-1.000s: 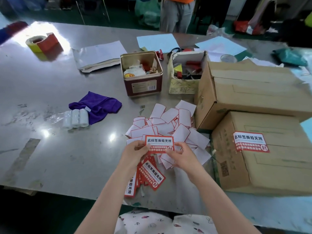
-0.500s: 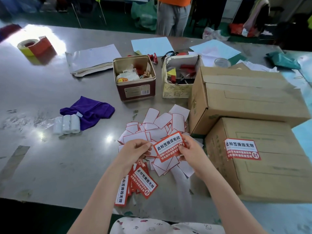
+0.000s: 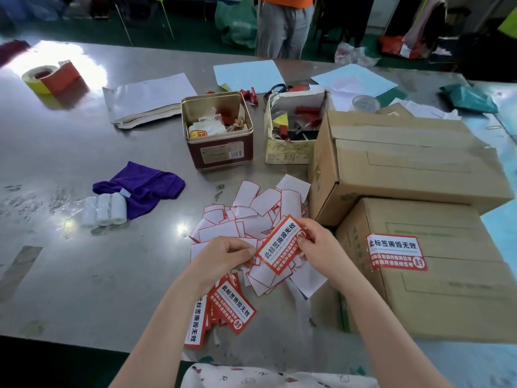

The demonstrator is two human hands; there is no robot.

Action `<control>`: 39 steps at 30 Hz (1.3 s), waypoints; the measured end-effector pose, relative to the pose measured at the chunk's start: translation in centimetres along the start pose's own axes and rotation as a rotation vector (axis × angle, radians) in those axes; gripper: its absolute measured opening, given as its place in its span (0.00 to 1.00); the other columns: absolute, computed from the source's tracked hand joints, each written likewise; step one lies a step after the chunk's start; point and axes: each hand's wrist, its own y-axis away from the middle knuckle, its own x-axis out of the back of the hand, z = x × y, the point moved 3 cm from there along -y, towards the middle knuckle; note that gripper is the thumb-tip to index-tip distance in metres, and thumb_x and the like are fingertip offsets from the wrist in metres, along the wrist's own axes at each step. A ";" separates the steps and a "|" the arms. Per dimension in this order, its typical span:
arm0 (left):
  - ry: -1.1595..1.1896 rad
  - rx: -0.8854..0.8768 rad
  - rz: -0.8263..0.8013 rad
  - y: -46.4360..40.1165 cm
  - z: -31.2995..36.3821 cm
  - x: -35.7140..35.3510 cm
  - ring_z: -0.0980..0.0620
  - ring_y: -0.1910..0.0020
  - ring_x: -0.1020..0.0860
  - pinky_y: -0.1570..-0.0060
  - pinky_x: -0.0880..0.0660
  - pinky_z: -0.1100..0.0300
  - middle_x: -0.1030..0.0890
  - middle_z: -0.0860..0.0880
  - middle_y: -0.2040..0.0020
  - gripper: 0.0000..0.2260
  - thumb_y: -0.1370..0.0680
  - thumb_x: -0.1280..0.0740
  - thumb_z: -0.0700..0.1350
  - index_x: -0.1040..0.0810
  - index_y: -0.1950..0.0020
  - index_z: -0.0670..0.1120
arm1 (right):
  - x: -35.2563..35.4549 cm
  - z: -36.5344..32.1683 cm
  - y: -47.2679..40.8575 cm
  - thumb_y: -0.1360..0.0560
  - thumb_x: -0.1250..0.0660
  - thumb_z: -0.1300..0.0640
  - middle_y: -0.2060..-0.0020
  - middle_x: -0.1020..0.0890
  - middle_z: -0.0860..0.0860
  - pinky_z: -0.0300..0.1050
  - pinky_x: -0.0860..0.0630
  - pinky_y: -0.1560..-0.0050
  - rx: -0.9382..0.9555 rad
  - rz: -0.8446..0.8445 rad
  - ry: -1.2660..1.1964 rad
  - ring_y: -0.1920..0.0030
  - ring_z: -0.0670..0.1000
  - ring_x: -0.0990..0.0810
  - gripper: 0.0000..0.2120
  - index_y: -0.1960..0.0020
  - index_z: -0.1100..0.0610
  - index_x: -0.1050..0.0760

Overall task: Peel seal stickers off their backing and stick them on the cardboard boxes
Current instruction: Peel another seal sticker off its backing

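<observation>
Both hands hold one red-and-white seal sticker above the table, tilted up to the right. My left hand pinches its lower left corner; my right hand pinches its upper right end. Under them lies a heap of white peeled backing papers. A small stack of unpeeled stickers lies near the table's front edge. Two cardboard boxes stand at the right: the near box carries a stuck sticker on its top, the far box shows none.
A red tin and a paper box of tools stand behind the backing heap. A purple cloth and three white rolls lie at the left, a tape roll far left. A person stands beyond the table.
The sticker in my hands has turned from level to tilted up at the right and shifted slightly rightward. The camera view has drifted a little.
</observation>
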 end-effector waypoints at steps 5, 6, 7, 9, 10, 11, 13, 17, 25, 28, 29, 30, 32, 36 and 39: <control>0.051 -0.024 -0.036 0.1 0.0 -0.2 0.45 0.51 0.18 0.44 0.23 0.52 0.15 0.48 0.54 0.07 0.24 0.34 0.44 0.17 0.55 0.46 | 0.2 -0.1 0.0 0.22 0.39 0.59 0.47 0.24 0.44 0.28 0.26 0.64 0.034 0.070 0.016 0.47 0.43 0.22 0.18 0.33 0.52 0.34; 0.081 -0.029 -0.034 0.2 0.1 -0.3 0.46 0.51 0.18 0.44 0.23 0.52 0.15 0.48 0.54 0.07 0.24 0.34 0.44 0.17 0.55 0.46 | 0.2 -0.3 0.1 0.23 0.38 0.59 0.46 0.25 0.45 0.28 0.26 0.64 0.041 0.090 0.009 0.48 0.42 0.23 0.21 0.32 0.51 0.36; 0.106 -0.035 -0.022 0.2 0.2 -0.3 0.48 0.52 0.18 0.45 0.22 0.53 0.15 0.49 0.55 0.07 0.24 0.34 0.44 0.17 0.54 0.46 | 0.3 -0.5 0.3 0.24 0.36 0.58 0.45 0.25 0.45 0.26 0.26 0.65 0.058 0.112 -0.002 0.50 0.40 0.24 0.23 0.31 0.51 0.37; 0.123 -0.053 0.026 0.2 0.5 -0.4 0.53 0.57 0.17 0.50 0.22 0.59 0.15 0.52 0.58 0.06 0.23 0.35 0.45 0.17 0.54 0.48 | 0.4 -1.3 0.6 0.25 0.34 0.57 0.43 0.26 0.44 0.21 0.29 0.64 0.119 0.147 0.011 0.50 0.37 0.26 0.24 0.31 0.50 0.36; 0.122 -0.065 0.050 0.3 0.6 -0.3 0.56 0.60 0.18 0.53 0.22 0.61 0.15 0.53 0.60 0.06 0.23 0.35 0.45 0.17 0.55 0.49 | 0.4 -1.8 0.7 0.25 0.34 0.55 0.42 0.27 0.43 0.21 0.30 0.60 0.148 0.145 0.040 0.47 0.37 0.27 0.23 0.32 0.50 0.34; 0.127 -0.075 0.071 0.3 0.7 -0.3 0.58 0.62 0.19 0.55 0.23 0.63 0.16 0.54 0.62 0.07 0.23 0.35 0.45 0.18 0.56 0.50 | 0.2 -2.2 0.8 0.25 0.33 0.54 0.40 0.27 0.43 0.24 0.30 0.52 0.172 0.127 0.075 0.42 0.39 0.28 0.21 0.33 0.50 0.32; 0.131 -0.086 0.115 0.3 0.8 -0.2 0.57 0.62 0.20 0.53 0.23 0.61 0.16 0.54 0.64 0.07 0.23 0.35 0.45 0.18 0.57 0.51 | -0.3 -2.8 0.9 0.26 0.33 0.51 0.38 0.25 0.43 0.36 0.32 0.40 0.204 0.062 0.139 0.37 0.42 0.29 0.18 0.37 0.49 0.28; 0.092 -0.121 0.157 0.1 0.8 -0.1 0.57 0.60 0.21 0.52 0.23 0.60 0.17 0.52 0.62 0.06 0.24 0.34 0.47 0.17 0.55 0.51 | -1.7 -3.7 1.3 0.27 0.32 0.51 0.45 0.21 0.42 0.25 0.35 0.49 0.279 -0.004 0.177 0.46 0.38 0.27 0.13 0.43 0.48 0.24; 0.056 -0.171 0.190 0.3 1.2 -0.3 0.59 0.60 0.22 0.56 0.28 0.66 0.18 0.51 0.60 0.08 0.23 0.35 0.49 0.17 0.54 0.50 | -2.2 -4.1 1.4 0.25 0.34 0.56 0.51 0.18 0.45 0.24 0.33 0.56 0.326 0.046 0.212 0.51 0.41 0.23 0.09 0.45 0.52 0.21; 0.049 -0.184 0.209 0.4 1.3 -0.3 0.59 0.61 0.22 0.58 0.29 0.67 0.18 0.51 0.61 0.08 0.23 0.36 0.49 0.17 0.54 0.49 | -2.2 -4.1 1.4 0.25 0.34 0.57 0.51 0.18 0.47 0.24 0.32 0.56 0.321 0.068 0.202 0.51 0.41 0.23 0.09 0.45 0.53 0.21; 0.046 -0.188 0.217 0.4 1.4 -0.4 0.59 0.61 0.23 0.58 0.29 0.68 0.19 0.52 0.61 0.09 0.23 0.36 0.49 0.17 0.53 0.49 | -2.2 -4.0 1.4 0.25 0.34 0.57 0.51 0.18 0.47 0.24 0.32 0.57 0.317 0.074 0.201 0.52 0.41 0.23 0.10 0.45 0.53 0.21; 0.043 -0.193 0.225 0.5 1.5 -0.4 0.59 0.61 0.23 0.59 0.30 0.69 0.19 0.52 0.61 0.09 0.23 0.36 0.49 0.17 0.53 0.48 | -2.2 -4.0 1.4 0.25 0.34 0.57 0.52 0.18 0.47 0.24 0.32 0.57 0.315 0.081 0.201 0.52 0.41 0.23 0.10 0.45 0.53 0.21; 0.031 -0.208 0.243 0.5 1.6 -0.5 0.59 0.61 0.23 0.62 0.29 0.72 0.19 0.51 0.61 0.09 0.22 0.36 0.48 0.18 0.52 0.47 | -2.3 -3.9 1.3 0.25 0.34 0.57 0.52 0.17 0.47 0.24 0.32 0.57 0.311 0.092 0.197 0.53 0.41 0.23 0.09 0.45 0.53 0.21; -0.017 -0.252 0.285 0.6 1.9 -0.6 0.58 0.60 0.24 0.65 0.28 0.75 0.19 0.50 0.59 0.09 0.22 0.37 0.47 0.18 0.52 0.47 | -2.2 -3.9 1.3 0.25 0.34 0.57 0.54 0.17 0.46 0.23 0.32 0.59 0.309 0.115 0.191 0.55 0.40 0.23 0.09 0.46 0.53 0.20; -0.030 -0.281 0.313 0.5 1.9 -0.8 0.58 0.60 0.24 0.65 0.29 0.77 0.20 0.51 0.60 0.07 0.22 0.36 0.46 0.19 0.54 0.47 | -2.1 -4.0 1.4 0.25 0.34 0.57 0.55 0.17 0.46 0.22 0.32 0.59 0.318 0.128 0.194 0.56 0.39 0.24 0.08 0.47 0.53 0.20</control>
